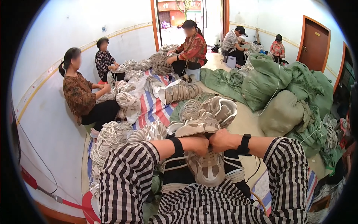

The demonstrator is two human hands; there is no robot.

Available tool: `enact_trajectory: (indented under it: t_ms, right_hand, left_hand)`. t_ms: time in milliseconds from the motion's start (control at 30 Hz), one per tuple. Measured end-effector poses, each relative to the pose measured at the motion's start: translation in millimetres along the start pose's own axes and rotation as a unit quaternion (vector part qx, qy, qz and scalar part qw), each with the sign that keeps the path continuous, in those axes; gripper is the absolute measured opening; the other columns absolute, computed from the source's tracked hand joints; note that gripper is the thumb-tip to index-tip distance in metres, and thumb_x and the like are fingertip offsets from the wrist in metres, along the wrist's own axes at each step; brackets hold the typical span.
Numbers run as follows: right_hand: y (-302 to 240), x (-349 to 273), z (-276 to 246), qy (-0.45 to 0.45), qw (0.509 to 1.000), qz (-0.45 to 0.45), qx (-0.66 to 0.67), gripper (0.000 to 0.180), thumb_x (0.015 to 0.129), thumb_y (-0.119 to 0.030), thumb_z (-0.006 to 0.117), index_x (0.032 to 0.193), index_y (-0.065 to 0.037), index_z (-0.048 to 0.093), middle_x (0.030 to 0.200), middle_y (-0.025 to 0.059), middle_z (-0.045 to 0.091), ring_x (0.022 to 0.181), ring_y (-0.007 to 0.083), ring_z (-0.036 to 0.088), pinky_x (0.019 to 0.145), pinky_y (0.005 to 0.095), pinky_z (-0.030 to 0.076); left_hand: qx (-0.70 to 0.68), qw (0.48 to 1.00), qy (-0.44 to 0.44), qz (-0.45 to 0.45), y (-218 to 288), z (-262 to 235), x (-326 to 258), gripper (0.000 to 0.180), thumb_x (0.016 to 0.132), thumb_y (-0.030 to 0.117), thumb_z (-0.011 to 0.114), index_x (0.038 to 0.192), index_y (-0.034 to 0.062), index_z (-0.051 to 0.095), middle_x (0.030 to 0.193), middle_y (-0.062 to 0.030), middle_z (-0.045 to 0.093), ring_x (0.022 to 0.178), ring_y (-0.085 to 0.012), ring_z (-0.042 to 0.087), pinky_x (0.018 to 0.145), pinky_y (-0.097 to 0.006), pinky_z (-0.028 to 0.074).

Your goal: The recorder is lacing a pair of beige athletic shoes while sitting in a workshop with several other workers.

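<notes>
A beige and white shoe upper (pixel 207 170) lies across my lap, its toe toward me. At its far end my left hand (pixel 200 145) is closed, gripping the upper, with its fingertips mostly hidden. Against it, my right hand (pixel 221 140) is closed too, with the thumb side toward the left; what it pinches is hidden. Just beyond my knuckles another beige shoe upper (pixel 197 127) lies sideways, almost touching the hands. Farther out sits a larger upper (pixel 223 110) with its opening showing. White laces (pixel 175 163) hang at both sides of my lap.
Stacked uppers (pixel 182 92) lie on a striped sheet (pixel 143 121). Bundles with white laces (pixel 112 138) pile up at my left. Large green sacks (pixel 266 80) stand at right. Several people, including one in a red patterned jacket (pixel 194 46), sit handling uppers. A red stool (pixel 89 207) is at lower left.
</notes>
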State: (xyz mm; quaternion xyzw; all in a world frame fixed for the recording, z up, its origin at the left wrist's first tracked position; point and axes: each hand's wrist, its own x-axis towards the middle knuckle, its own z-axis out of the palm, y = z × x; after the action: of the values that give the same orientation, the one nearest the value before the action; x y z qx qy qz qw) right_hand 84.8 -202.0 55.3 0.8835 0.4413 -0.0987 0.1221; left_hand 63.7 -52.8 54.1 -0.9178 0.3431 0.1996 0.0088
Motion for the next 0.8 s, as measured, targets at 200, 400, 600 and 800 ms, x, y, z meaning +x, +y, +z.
enact_trajectory:
  t_ms: [200, 400, 600, 800]
  right_hand:
    - [5.6, 7.2, 6.1, 0.014, 0.998, 0.03, 0.053, 0.023, 0.071, -0.024, 0.059, 0.084, -0.009, 0.071, 0.083, 0.0145, 0.069, 0.079, 0.0341, 0.067, 0.068, 0.0442, 0.053]
    - [23.2, 25.9, 31.2, 0.157, 0.944, 0.077, 0.28, 0.026, 0.078, -0.024, 0.057, 0.088, -0.003, 0.069, 0.084, 0.0215, 0.066, 0.08, 0.0387, 0.064, 0.071, 0.045, 0.051]
    - [26.4, 6.3, 23.1, 0.209, 0.913, 0.054, 0.347, 0.022, 0.08, -0.019, 0.058, 0.09, -0.003, 0.069, 0.082, 0.0214, 0.066, 0.082, 0.039, 0.064, 0.072, 0.0446, 0.051]
    - [-58.9, -0.2, 9.8, 0.263, 0.948, -0.175, 0.036, 0.02, 0.067, -0.006, 0.062, 0.086, -0.001, 0.061, 0.08, 0.0178, 0.064, 0.072, 0.034, 0.065, 0.06, 0.0452, 0.052]
  left_hand:
    - [-0.093, 0.996, 0.005, 0.012, -33.3, 19.8, 27.6, 0.019, 0.065, 0.013, 0.059, 0.074, -0.0009, 0.069, 0.074, -0.0199, 0.067, 0.069, -0.03, 0.065, 0.061, -0.041, 0.049]
    - [-0.21, 0.975, 0.056, -0.055, -37.8, 7.3, 21.7, 0.017, 0.074, 0.012, 0.06, 0.081, -0.0023, 0.064, 0.074, -0.0122, 0.062, 0.07, -0.0198, 0.056, 0.062, -0.037, 0.046]
    - [-0.125, 0.954, 0.254, 0.099, 8.1, 12.8, -21.3, 0.01, 0.079, 0.009, 0.059, 0.082, 0.0007, 0.054, 0.078, -0.0142, 0.055, 0.078, -0.0265, 0.058, 0.071, -0.041, 0.047]
    - [-0.179, 0.885, 0.198, 0.381, 110.9, 76.4, -59.5, 0.018, 0.074, 0.003, 0.055, 0.087, -0.0012, 0.044, 0.085, -0.0151, 0.051, 0.072, -0.0328, 0.056, 0.06, -0.04, 0.049]
